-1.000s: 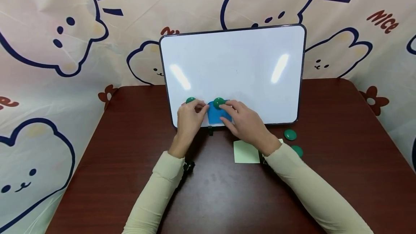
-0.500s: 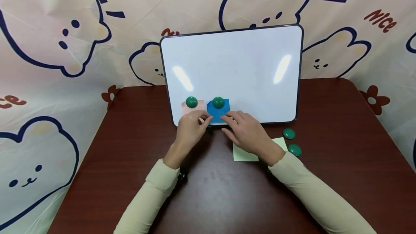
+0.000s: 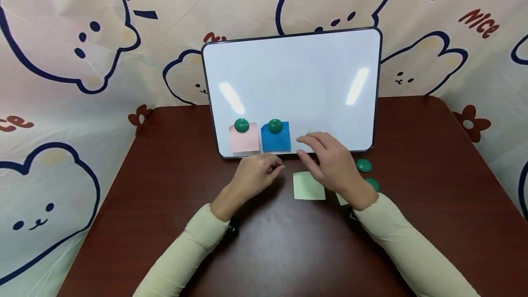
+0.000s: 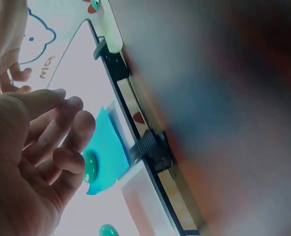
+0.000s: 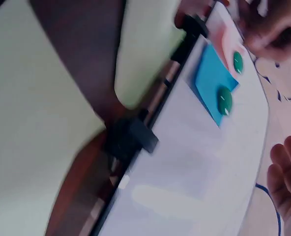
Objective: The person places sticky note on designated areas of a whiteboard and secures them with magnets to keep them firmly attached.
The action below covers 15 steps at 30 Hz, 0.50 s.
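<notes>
Surface (image 3: 264, 260): dark reddish-brown wood grain, rounded far corners, pale sheen toward front. Directly on it: white board (image 3: 293, 81), dark-rimmed, standing toward back; pale green note (image 3: 309, 186), flat, in front of board; second note (image 3: 342, 200), mostly hidden, just right; far green disc (image 3: 364, 165), near board's lower right corner; near green disc (image 3: 372, 184), partly hidden.

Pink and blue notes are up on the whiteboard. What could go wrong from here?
The blue note hangs from one green magnet near its top edge, so a brush might twist it. The right hand appears close to loose magnets on the table and might knock one away.
</notes>
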Each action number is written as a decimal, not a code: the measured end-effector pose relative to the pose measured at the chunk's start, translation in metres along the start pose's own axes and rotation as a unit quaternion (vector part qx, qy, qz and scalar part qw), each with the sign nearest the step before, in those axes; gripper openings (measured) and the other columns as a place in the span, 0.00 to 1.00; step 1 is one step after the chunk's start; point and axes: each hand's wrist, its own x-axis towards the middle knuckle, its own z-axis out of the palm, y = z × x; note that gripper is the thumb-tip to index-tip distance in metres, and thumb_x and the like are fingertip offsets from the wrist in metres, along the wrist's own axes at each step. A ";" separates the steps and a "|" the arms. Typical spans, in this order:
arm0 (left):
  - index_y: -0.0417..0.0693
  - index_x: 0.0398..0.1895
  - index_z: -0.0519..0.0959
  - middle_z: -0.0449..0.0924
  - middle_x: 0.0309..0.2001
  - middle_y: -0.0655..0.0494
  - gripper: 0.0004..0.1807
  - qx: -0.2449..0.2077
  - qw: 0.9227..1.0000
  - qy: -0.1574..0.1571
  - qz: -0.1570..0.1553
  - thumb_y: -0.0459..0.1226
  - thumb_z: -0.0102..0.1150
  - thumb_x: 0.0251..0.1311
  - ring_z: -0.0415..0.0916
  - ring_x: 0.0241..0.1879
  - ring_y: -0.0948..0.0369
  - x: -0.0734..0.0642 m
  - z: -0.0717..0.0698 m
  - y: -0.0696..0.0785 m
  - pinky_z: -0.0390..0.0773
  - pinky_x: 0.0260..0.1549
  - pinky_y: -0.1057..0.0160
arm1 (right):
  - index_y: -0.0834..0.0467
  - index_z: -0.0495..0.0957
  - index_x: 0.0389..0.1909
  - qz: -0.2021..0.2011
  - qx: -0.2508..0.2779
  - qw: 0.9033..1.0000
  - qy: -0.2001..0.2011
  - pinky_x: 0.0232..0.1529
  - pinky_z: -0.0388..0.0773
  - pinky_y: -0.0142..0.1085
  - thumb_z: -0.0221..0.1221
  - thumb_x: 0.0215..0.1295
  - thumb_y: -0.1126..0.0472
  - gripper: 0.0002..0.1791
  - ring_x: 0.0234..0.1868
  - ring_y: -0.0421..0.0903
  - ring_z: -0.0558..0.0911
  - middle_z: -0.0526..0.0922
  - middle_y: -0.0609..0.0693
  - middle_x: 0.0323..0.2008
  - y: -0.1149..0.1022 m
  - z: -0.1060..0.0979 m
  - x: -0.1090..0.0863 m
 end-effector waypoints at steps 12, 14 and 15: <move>0.51 0.34 0.86 0.87 0.31 0.61 0.04 0.022 0.995 -0.071 0.064 0.41 0.69 0.59 0.82 0.26 0.67 -0.006 0.006 0.013 0.78 0.23 0.69 | 0.57 0.80 0.50 0.023 -0.100 0.991 -0.088 0.46 0.81 0.47 0.63 0.64 0.54 0.16 0.47 0.53 0.81 0.82 0.54 0.46 0.045 -0.027 -0.050; 0.52 0.34 0.86 0.87 0.32 0.61 0.04 0.020 0.995 -0.085 0.057 0.41 0.68 0.60 0.82 0.26 0.67 -0.006 0.008 0.013 0.78 0.24 0.69 | 0.58 0.81 0.49 0.022 -0.113 0.988 -0.101 0.46 0.80 0.48 0.63 0.64 0.55 0.15 0.47 0.54 0.81 0.82 0.54 0.46 0.052 -0.033 -0.057; 0.52 0.34 0.86 0.86 0.32 0.61 0.04 0.020 0.994 -0.091 0.054 0.41 0.68 0.61 0.82 0.27 0.67 -0.006 0.009 0.014 0.78 0.24 0.69 | 0.58 0.81 0.49 0.022 -0.118 0.987 -0.106 0.46 0.80 0.48 0.62 0.64 0.56 0.15 0.46 0.54 0.81 0.82 0.55 0.45 0.055 -0.036 -0.060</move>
